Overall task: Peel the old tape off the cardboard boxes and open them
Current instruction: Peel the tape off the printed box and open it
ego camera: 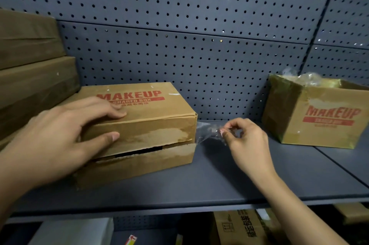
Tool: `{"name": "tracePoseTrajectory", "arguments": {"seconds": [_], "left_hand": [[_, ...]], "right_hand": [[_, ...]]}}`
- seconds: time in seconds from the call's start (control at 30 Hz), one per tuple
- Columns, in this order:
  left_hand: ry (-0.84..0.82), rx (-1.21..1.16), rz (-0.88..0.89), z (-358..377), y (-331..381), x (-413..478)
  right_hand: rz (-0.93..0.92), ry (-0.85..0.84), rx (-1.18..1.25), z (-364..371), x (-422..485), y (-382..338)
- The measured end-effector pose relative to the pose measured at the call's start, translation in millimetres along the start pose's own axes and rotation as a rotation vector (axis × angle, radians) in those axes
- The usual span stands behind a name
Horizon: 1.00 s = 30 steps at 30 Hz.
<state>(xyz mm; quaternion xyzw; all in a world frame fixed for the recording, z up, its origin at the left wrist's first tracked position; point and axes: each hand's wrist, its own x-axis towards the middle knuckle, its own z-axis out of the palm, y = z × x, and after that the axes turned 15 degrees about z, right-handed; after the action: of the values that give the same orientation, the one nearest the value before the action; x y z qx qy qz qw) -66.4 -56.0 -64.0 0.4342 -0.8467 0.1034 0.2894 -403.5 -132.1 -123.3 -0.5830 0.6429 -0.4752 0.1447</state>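
A brown cardboard box [151, 125] printed "MAKEUP" in red lies on the grey shelf [229, 177]. Its front seam gapes a little, and pale torn patches mark where tape came away. My left hand [65, 135] grips the box's near left corner, fingers over the top and thumb on the front face. My right hand [243, 143] is just right of the box, its fingertips pinching a crumpled strip of clear tape [209, 133] that still runs to the box's right edge.
An open "MAKEUP" box [315, 115] holding crumpled clear plastic stands at the right of the shelf. Stacked brown boxes [34, 77] rise at the left. A perforated panel [189, 35] backs the shelf. More cartons [243, 226] sit on the shelf below.
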Motion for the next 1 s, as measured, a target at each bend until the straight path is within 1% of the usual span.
{"name": "tracePoseTrajectory", "arguments": {"seconds": [0.07, 0.1, 0.13, 0.2, 0.27, 0.3, 0.33, 0.37, 0.4, 0.47, 0.63, 0.77, 0.87, 1.0], "left_hand": [[0.005, -0.014, -0.014, -6, -2, 0], [0.007, -0.023, -0.015, -6, -5, -1], [0.010, -0.038, -0.026, -5, -17, -6], [-0.068, -0.015, -0.030, 3, -50, -25], [-0.066, 0.004, 0.035, 9, -74, -44], [-0.053, -0.002, 0.041, 9, -70, -46], [-0.034, 0.001, 0.030, 4, -52, -39], [0.052, 0.060, -0.001, -1, -29, -22], [0.067, 0.117, -0.020, -3, -7, -11], [0.056, 0.153, -0.067, -3, 22, 8], [-0.057, 0.223, -0.143, 4, 48, 22], [-0.080, 0.277, -0.148, 9, 60, 32], [-0.089, 0.295, -0.152, 14, 62, 37], [-0.046, 0.359, -0.117, 18, 58, 33]], "right_hand": [[0.023, -0.010, 0.003, 0, 2, 1], [0.026, 0.013, -0.002, -1, 4, 4], [0.033, 0.051, 0.005, -4, 7, 6], [0.060, 0.105, 0.011, -12, 15, 12], [0.066, 0.097, -0.026, -19, 17, 17], [0.055, 0.079, -0.035, -18, 16, 18], [0.040, 0.061, -0.034, -17, 12, 17], [0.026, 0.048, -0.033, -14, 8, 14], [0.012, 0.040, -0.038, -12, 4, 11], [-0.007, 0.021, -0.052, -6, 1, 6], [0.048, -0.127, 0.093, 7, -6, -9], [0.115, -0.208, 0.216, 16, -13, -21], [0.143, -0.245, 0.229, 23, -14, -22], [0.134, -0.285, 0.283, 25, -17, -24]]}}
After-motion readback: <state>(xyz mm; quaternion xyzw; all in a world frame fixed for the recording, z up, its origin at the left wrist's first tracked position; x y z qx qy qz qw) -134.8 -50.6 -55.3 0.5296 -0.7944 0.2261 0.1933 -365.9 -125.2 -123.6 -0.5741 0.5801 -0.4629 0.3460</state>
